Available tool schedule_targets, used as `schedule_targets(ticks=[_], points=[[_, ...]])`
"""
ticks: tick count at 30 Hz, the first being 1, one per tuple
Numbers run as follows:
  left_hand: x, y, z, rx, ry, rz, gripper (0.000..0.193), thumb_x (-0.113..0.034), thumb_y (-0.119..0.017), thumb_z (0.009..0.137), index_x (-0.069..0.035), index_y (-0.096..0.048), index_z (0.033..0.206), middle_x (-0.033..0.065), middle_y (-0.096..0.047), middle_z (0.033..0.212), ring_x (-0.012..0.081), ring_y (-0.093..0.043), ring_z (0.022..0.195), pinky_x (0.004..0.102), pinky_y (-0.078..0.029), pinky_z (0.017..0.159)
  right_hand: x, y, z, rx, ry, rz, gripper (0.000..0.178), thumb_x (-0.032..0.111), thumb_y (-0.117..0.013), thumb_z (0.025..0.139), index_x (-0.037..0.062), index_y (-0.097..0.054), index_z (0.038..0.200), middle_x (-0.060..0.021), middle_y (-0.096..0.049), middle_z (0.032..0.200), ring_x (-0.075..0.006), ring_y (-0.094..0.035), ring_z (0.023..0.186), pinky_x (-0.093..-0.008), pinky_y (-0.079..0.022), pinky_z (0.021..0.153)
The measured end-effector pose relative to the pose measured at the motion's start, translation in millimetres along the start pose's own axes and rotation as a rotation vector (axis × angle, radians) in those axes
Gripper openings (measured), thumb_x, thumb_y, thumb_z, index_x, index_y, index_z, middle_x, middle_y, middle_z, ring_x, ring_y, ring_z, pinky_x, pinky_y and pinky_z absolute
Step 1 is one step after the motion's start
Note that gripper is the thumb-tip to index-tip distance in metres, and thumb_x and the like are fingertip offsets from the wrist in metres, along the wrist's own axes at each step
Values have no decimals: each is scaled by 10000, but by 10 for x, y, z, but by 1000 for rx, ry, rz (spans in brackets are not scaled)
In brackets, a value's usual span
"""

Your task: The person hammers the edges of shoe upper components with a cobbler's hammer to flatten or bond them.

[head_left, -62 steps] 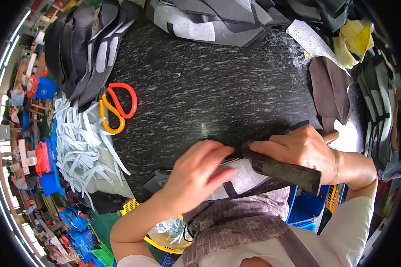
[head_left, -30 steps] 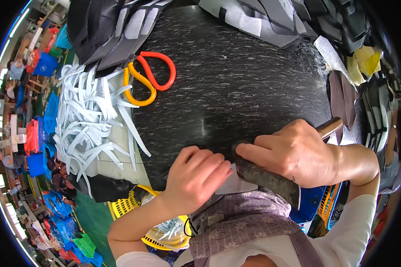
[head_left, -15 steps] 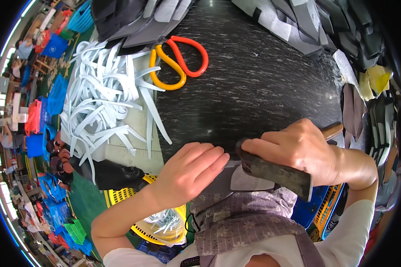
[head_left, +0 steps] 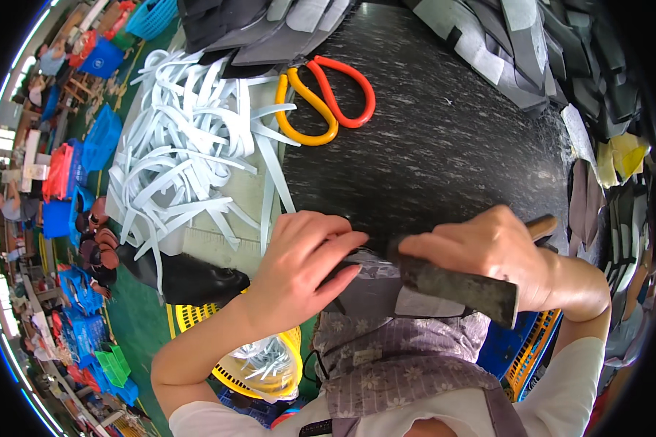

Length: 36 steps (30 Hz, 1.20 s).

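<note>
My right hand (head_left: 488, 251) is wrapped around a hammer (head_left: 459, 285) close to its long, dark, worn metal head. The hammer's wooden handle (head_left: 543, 226) sticks out past the far side of the fist. Under the head lies a flat dark grey piece of shoe material (head_left: 372, 291) with a lighter grey patch, at the near edge of the work surface. My left hand (head_left: 302, 266) pinches the left end of this piece with bent fingers, partly hiding it. The two hands are a short way apart.
Scissors (head_left: 321, 109) with yellow and red handles lie ahead beside a heap of white strips (head_left: 189, 138). Stacked grey pieces (head_left: 503, 51) line the far edge of the black tabletop (head_left: 430, 160). A yellow basket (head_left: 293, 349) stands below on the left.
My left hand has bent its fingers and moved slightly left and up, and the dark piece's edge now shows under it. The right hand still holds the hammer. The view has shifted slightly.
</note>
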State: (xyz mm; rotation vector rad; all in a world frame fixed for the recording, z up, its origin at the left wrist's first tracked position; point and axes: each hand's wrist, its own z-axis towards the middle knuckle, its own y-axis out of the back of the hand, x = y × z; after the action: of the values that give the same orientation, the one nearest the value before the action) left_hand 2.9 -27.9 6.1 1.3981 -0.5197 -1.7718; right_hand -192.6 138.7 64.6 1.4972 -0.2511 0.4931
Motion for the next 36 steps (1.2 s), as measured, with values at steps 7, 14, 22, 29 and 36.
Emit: schedule_targets(ticks=[7,14,22,29,36], points=[[57,7,-41,-3,-78,-17,283,-69,-819,705,-74,-710,967,55,-636,986,227,-598,869,377,-397,802,-29,-116,6,27,-18,76,364,92,-611,739,79,-614,1103,-47,-566,683,-248,-659,601,-358,-498,466],[-117,-6,-209,84,-372,398,259,-61,-710,729,38,-694,967,107,-633,980,231,-613,878,334,-490,730,12,-102,160,22,7,1,371,102,-611,753,63,-618,1122,-53,-566,670,-250,-663,597,-373,-498,467],[77,-104,-286,-81,-328,259,358,-91,-722,664,33,-709,999,154,-642,1031,256,-641,851,318,-558,725,-81,-74,349,-132,68,-77,193,126,-582,780,62,-575,962,-59,-577,691,-251,-658,594,-358,-493,461],[-691,-627,55,127,-336,179,531,-306,-696,841,-81,-597,1313,115,-570,1185,223,-585,999,365,-483,883,-97,-139,238,-121,179,-35,161,206,-606,805,71,-551,872,-73,-606,688,-262,-671,623,-386,-514,493],[-551,115,939,-2,-207,65,668,-290,-810,761,-108,-566,1355,157,-522,1242,342,-523,1161,428,-434,1000,-599,947,-922,-691,-379,42,268,12,-684,860,-7,-645,1124,-135,-704,935,-157,-684,828,-276,-525,747]])
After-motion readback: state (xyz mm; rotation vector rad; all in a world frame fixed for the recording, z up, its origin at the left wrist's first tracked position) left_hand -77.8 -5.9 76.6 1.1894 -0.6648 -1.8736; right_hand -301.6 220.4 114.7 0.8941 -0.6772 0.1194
